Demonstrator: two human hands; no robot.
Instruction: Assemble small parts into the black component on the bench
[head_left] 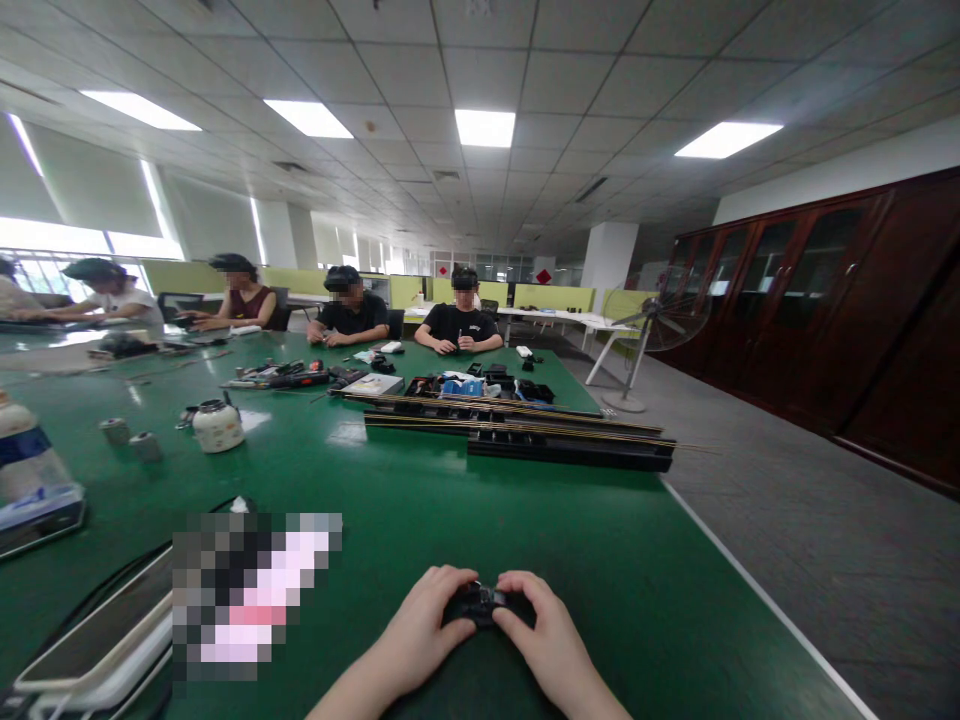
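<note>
A small black part [480, 606] with a shiny metal-looking piece on top lies low over the green table, between my two hands. My left hand [429, 625] grips its left end, fingers over the top and thumb at the near side. From the other side my right hand [541, 622] grips the right end in the same way, thumb toward me. The fingers cover both ends, so I cannot make out exactly what the part is.
Long black rails with thin brass-coloured rods [570, 450] lie across the green table [420, 510]. Left are a phone [105, 620], a white jar [217, 427], metal cylinders [146, 446] and a bottle [22, 450]. Several people sit beyond; a fan [649, 320] stands right of the table.
</note>
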